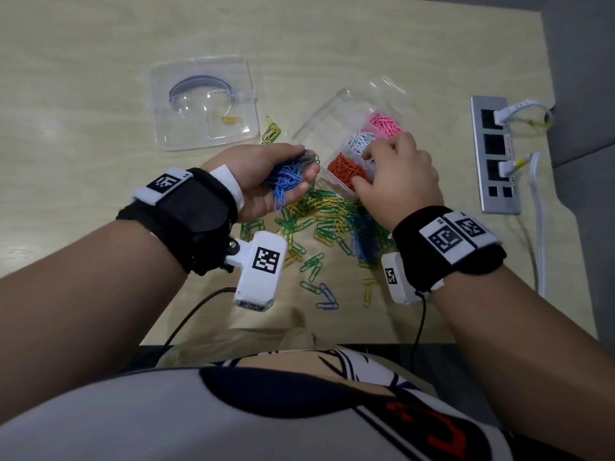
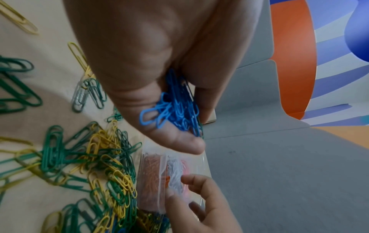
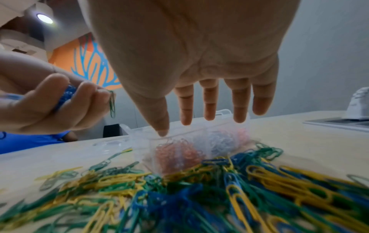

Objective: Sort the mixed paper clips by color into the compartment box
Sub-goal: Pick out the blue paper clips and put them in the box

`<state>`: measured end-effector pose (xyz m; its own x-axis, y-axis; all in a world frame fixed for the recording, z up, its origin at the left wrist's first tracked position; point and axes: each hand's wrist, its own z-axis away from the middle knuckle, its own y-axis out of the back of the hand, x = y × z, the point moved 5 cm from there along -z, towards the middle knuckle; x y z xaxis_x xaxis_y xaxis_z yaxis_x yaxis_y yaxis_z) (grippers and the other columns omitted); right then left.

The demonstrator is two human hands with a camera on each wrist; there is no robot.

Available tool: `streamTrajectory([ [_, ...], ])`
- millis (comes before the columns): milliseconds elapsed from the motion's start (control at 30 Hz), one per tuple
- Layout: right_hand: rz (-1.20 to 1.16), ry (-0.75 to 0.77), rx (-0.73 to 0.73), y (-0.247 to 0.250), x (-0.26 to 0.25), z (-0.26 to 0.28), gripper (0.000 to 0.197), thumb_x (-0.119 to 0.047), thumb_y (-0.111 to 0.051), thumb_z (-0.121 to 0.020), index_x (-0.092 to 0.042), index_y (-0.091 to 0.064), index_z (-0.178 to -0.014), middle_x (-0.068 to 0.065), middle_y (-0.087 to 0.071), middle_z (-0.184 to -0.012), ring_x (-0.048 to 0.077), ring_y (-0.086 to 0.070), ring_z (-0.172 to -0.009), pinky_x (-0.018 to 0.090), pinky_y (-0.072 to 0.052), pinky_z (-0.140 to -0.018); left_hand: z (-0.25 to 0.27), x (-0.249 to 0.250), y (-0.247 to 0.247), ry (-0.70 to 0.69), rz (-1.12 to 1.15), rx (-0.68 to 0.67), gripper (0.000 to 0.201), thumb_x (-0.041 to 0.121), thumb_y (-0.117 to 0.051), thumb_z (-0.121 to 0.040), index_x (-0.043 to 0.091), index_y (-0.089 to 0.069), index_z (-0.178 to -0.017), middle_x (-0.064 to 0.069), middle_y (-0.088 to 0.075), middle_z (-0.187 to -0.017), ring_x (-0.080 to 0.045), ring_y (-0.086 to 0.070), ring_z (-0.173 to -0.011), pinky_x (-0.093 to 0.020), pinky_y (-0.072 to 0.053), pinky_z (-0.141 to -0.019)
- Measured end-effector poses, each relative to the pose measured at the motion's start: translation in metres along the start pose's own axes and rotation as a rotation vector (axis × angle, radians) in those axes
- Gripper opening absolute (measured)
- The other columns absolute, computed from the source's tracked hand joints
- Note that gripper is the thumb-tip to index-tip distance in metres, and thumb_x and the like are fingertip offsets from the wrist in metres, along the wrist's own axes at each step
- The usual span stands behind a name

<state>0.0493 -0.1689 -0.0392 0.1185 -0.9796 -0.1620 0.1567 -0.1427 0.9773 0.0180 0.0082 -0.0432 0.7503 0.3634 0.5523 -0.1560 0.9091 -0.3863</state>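
My left hand (image 1: 293,154) is cupped palm-up and grips a bunch of blue paper clips (image 1: 284,183) (image 2: 175,107), with one green clip hanging from its fingertips (image 3: 112,104). It hovers just left of the clear compartment box (image 1: 332,128). The box holds pink clips (image 1: 386,123), white clips (image 1: 361,141) and orange clips (image 1: 344,171) in separate compartments. My right hand (image 1: 382,168) lies over the box's near end with straight fingers (image 3: 209,102), its thumb tip on the rim and nothing in it. A mixed pile of green, yellow and blue clips (image 1: 326,217) (image 3: 179,197) lies in front of the box.
The box's clear lid (image 1: 203,101) lies at the back left with a yellow clip on it. A few clips (image 1: 271,129) lie beside the lid, and loose ones (image 1: 324,294) near the table's front edge. A grey power strip (image 1: 496,154) with white cables sits at the right.
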Motion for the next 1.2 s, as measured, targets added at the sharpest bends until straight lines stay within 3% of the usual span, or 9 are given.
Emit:
streamTrajectory([
  [167,-0.071,0.049,-0.011,-0.003,0.007,0.0,0.032,-0.009,-0.054,-0.088,-0.017,-0.056,-0.118,0.006,-0.047,-0.127,0.028,-0.052,-0.109,0.041,-0.034,-0.102,0.001,-0.003,-0.005,-0.004,-0.023,-0.039,0.018,0.019,-0.044,-0.1,0.008,-0.057,-0.092,-0.005,-0.061,-0.07,-0.01,-0.057,-0.056,-0.016,-0.053,-0.053],
  [300,-0.212,0.139,0.148,0.015,-0.009,0.009,0.025,-0.023,-0.053,-0.091,-0.019,-0.064,-0.113,0.003,-0.054,-0.122,0.026,-0.05,-0.112,0.043,-0.037,-0.096,0.003,-0.006,-0.009,0.01,-0.052,-0.051,0.017,0.019,-0.047,-0.098,0.009,-0.059,-0.089,-0.005,-0.062,-0.072,-0.009,-0.058,-0.058,-0.016,-0.053,-0.053],
  [400,-0.43,0.22,0.074,0.017,-0.025,0.014,0.026,-0.034,-0.047,-0.094,-0.024,-0.07,-0.103,-0.004,-0.067,-0.102,0.017,-0.058,-0.1,0.043,-0.045,-0.091,0.003,-0.009,-0.011,0.022,-0.09,-0.056,0.018,0.018,-0.05,-0.097,0.008,-0.061,-0.088,-0.005,-0.064,-0.07,-0.009,-0.06,-0.057,-0.017,-0.053,-0.052],
  [533,-0.536,0.143,-0.039,0.008,-0.024,0.02,0.021,-0.03,-0.052,-0.094,-0.023,-0.07,-0.086,-0.005,-0.07,-0.081,0.012,-0.062,-0.078,0.038,-0.05,-0.076,0.001,-0.009,-0.015,0.025,-0.137,-0.071,0.02,0.019,-0.049,-0.097,0.01,-0.061,-0.084,-0.003,-0.062,-0.067,-0.007,-0.058,-0.054,-0.016,-0.053,-0.051],
  [700,-0.764,0.111,-0.072,0.007,-0.019,0.029,0.021,-0.022,-0.051,-0.095,-0.022,-0.069,-0.084,-0.007,-0.071,-0.083,0.014,-0.064,-0.079,0.041,-0.053,-0.079,-0.002,-0.011,-0.022,0.037,-0.186,-0.099,0.019,0.018,-0.05,-0.097,0.008,-0.062,-0.087,-0.002,-0.059,-0.063,-0.006,-0.057,-0.052,-0.016,-0.052,-0.05],
  [833,-0.766,0.097,-0.044,0.01,-0.015,0.036,0.015,-0.029,-0.063,-0.092,-0.024,-0.069,-0.08,-0.015,-0.07,-0.075,0.001,-0.057,-0.066,0.025,-0.048,-0.066,-0.005,-0.012,-0.025,0.041,-0.231,-0.064,0.016,0.017,-0.054,-0.095,0.007,-0.063,-0.086,-0.004,-0.061,-0.065,-0.007,-0.06,-0.055,-0.017,-0.052,-0.049],
  [900,-0.751,0.076,-0.019,0.01,-0.012,0.035,0.013,-0.026,-0.065,-0.09,-0.02,-0.066,-0.079,-0.015,-0.069,-0.072,0.002,-0.055,-0.064,0.025,-0.048,-0.065,-0.008,-0.013,-0.025,0.028,-0.272,-0.037,0.016,0.017,-0.055,-0.095,0.006,-0.062,-0.086,-0.005,-0.062,-0.066,-0.008,-0.06,-0.054,-0.017,-0.051,-0.047],
  [1033,-0.667,0.086,0.022,0.012,-0.006,0.04,0.015,-0.027,-0.065,-0.089,-0.017,-0.064,-0.077,-0.007,-0.057,-0.067,0.007,-0.047,-0.061,0.028,-0.041,-0.061,-0.017,-0.001,-0.025,-0.082,-0.235,0.023,0.021,0.017,-0.049,-0.097,0.009,-0.057,-0.078,-0.003,-0.055,-0.065,-0.007,-0.051,-0.047,-0.014,-0.044,-0.044],
  [1200,-0.571,0.105,-0.133,0.0,-0.001,0.055,0.018,-0.026,-0.065,-0.09,-0.02,-0.059,-0.074,-0.005,-0.059,-0.07,0.01,-0.051,-0.066,0.03,-0.046,-0.066,-0.026,0.023,-0.032,-0.325,-0.151,0.111,0.025,0.01,-0.045,-0.096,0.009,-0.054,-0.073,-0.003,-0.05,-0.057,-0.011,-0.044,-0.046,-0.017,-0.04,-0.046],
])
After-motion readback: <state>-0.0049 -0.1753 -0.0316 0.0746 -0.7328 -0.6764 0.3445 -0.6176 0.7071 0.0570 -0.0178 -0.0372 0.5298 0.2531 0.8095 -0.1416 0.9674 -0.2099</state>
